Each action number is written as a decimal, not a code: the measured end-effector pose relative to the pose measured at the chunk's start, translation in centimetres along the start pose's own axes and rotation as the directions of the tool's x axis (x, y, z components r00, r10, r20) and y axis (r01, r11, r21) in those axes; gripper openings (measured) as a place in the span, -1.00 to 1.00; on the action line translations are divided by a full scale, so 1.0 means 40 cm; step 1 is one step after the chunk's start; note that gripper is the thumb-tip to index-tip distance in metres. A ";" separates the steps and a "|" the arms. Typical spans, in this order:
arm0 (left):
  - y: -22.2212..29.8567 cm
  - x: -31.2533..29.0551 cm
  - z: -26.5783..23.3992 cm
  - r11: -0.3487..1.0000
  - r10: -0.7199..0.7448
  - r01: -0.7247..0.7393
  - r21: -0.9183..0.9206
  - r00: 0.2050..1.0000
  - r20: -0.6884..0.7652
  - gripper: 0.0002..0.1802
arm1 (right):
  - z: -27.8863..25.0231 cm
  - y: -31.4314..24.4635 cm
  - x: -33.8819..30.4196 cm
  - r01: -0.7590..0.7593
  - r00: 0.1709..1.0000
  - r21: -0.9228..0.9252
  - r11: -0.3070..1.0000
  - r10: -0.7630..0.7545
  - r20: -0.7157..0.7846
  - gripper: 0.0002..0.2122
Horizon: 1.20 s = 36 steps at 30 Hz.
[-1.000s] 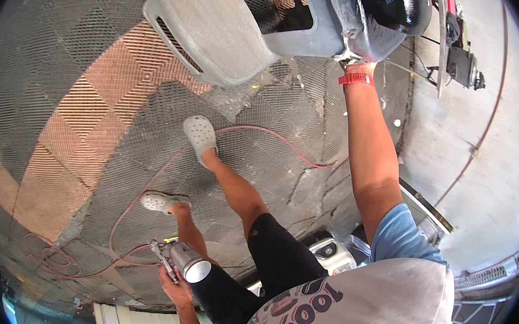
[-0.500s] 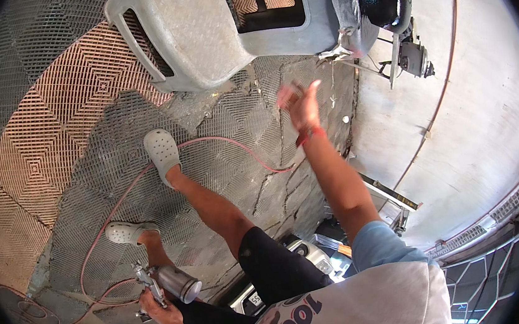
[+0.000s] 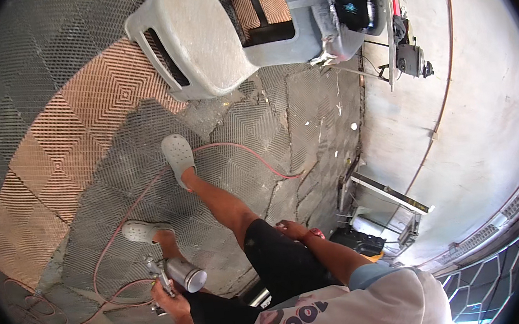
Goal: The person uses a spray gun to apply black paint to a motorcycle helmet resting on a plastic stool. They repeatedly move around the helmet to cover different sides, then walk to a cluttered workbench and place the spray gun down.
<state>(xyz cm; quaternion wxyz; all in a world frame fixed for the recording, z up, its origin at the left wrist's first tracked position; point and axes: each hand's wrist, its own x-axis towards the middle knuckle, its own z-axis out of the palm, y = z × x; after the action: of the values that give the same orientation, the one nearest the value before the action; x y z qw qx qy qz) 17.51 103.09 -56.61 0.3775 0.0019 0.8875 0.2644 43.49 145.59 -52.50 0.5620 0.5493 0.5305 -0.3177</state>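
Note:
In the lower left, my left hand [image 3: 171,300] is wrapped round the handle of a metal spray gun [image 3: 163,277] with a silver cylindrical cup [image 3: 187,276]. My right hand [image 3: 292,229], below a red wristband [image 3: 317,233], hangs beside my thigh with its fingers curled in; nothing shows in it. At the top stand grey plastic stools [image 3: 198,40]. A glossy black curved part [image 3: 359,2] rests at their right end, beside crumpled grey masking material [image 3: 322,6].
A thin red hose [image 3: 116,232] snakes over the grey and tan grid mats [image 3: 138,136], past my clog-clad feet [image 3: 178,157]. At the right is a white wall [image 3: 454,112] with a shelf holding a dark power tool [image 3: 411,60]. A metal-framed rack [image 3: 394,193] stands below it.
My right hand has dropped from its outstretched place near the stools to beside my thigh, and its fingers have curled. My left hand keeps hold of the spray gun. The view has shifted slightly.

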 end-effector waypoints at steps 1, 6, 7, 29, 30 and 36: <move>0.016 0.001 -0.009 1.000 0.016 -0.016 0.018 1.000 0.002 -0.59 | -0.001 0.014 -0.012 0.012 1.000 0.009 1.000 -0.012 -0.022 -0.37; 0.074 -0.064 -0.023 0.985 0.057 -0.055 0.163 0.998 -0.009 -0.56 | -0.057 0.013 -0.109 0.117 0.985 0.082 0.990 -0.105 -0.139 -0.41; 0.078 -0.089 -0.032 0.980 0.066 -0.064 0.189 0.998 -0.005 -0.56 | -0.067 0.029 -0.127 0.162 0.976 0.102 0.981 -0.144 -0.163 -0.41; 0.369 -0.471 -0.650 0.879 -0.281 0.222 -0.422 0.956 -0.082 -0.43 | -0.481 -0.279 -0.375 0.678 0.707 0.230 0.698 -0.532 -0.466 -0.45; 0.387 -0.473 -0.646 0.901 -0.231 0.159 -0.404 0.964 -0.135 -0.52 | -0.493 -0.285 -0.381 0.689 0.691 0.236 0.685 -0.525 -0.496 -0.46; 0.303 -0.466 -0.659 0.858 -0.310 0.237 -0.455 0.946 -0.092 -0.63 | -0.500 -0.310 -0.424 0.658 0.708 0.232 0.717 -0.483 -0.515 -0.44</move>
<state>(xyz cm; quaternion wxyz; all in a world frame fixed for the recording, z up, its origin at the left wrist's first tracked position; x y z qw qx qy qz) 10.78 97.38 -23.27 0.3286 -0.2308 0.8238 0.4001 22.90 158.46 -36.61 0.1806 0.5099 0.7076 -0.4546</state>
